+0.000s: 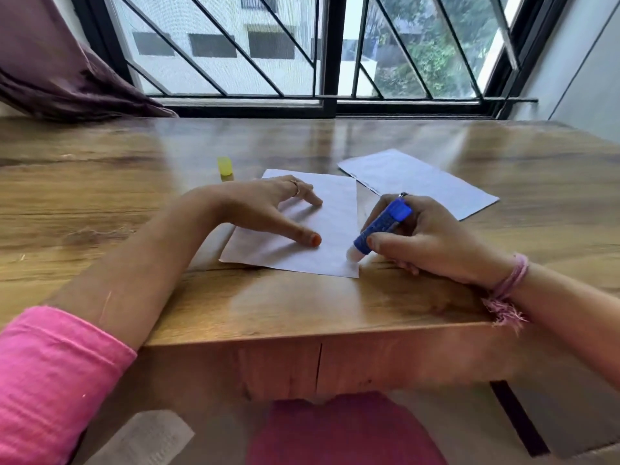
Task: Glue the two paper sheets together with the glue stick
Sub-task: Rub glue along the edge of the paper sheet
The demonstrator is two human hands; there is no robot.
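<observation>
Head view shows the right hand (432,239) with its fingers (379,241) curled round the blue glue stick (382,228), whose long axis slants from the blue end up by the knuckles down and leftward to the pale glue tip, which touches the near right corner of the near paper sheet (302,226). From those fingers the sheet spreads away to the left and beyond, so I judge the next strokes must travel leftward or away along its right edge. The left hand (268,209) lies on that sheet with fingers spread and straight, thumb and forefinger pressing it to the worktop (100,196), just left of the glue tip. The second paper sheet (419,182) lies beyond the right-hand fingers, apart from the first but near its far right corner; the right hand is nearer to it. A yellow cap (225,167) stands beyond the left fingers. How much glue already lies on the paper cannot be made out, and the right palm hides the lower fingers.
</observation>
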